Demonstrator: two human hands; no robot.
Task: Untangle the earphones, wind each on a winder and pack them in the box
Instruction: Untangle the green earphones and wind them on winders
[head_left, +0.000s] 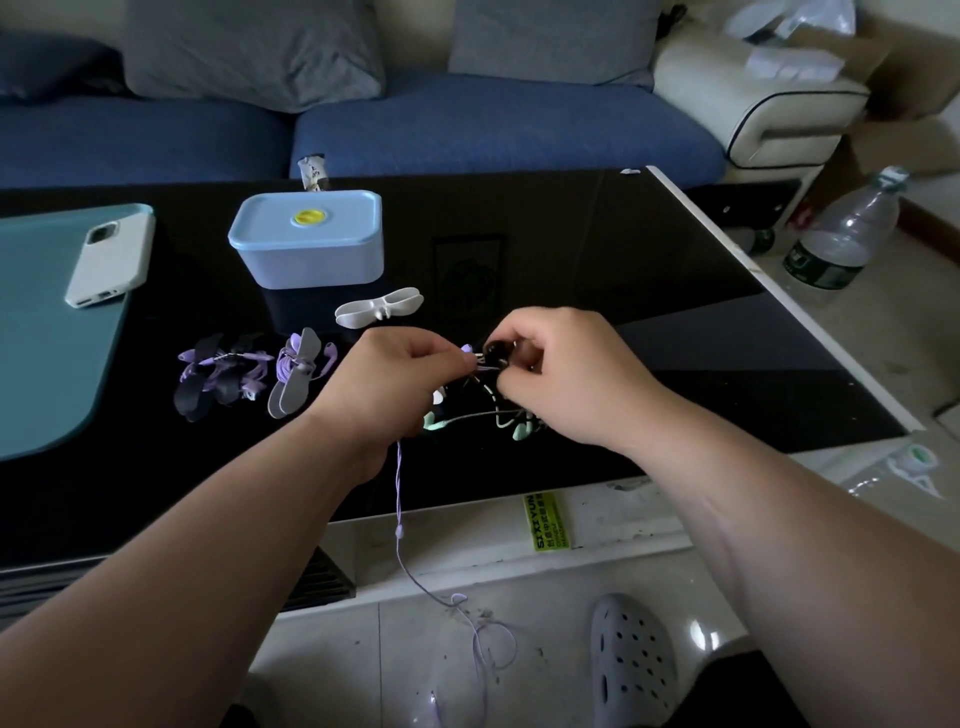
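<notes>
My left hand (395, 379) pinches a purple earphone cable (399, 499) that hangs past the table's front edge down to the floor. My right hand (566, 374) grips a black winder (493, 349) right against the left fingers. Under both hands lies a tangle of mint-green earphones (519, 430). A white winder (379, 307) lies bare behind my hands. To the left lie a grey winder wound with purple earphones (297, 371) and a black winder with purple earphones (218, 374). The light blue box (307, 240) stands closed farther back.
The black glass table (597, 249) has a white phone (111, 257) on a teal mat (47, 332) at the left. A blue sofa stands behind. On the floor at the right stands a plastic bottle (841, 234), and a grey clog (631, 662) is below.
</notes>
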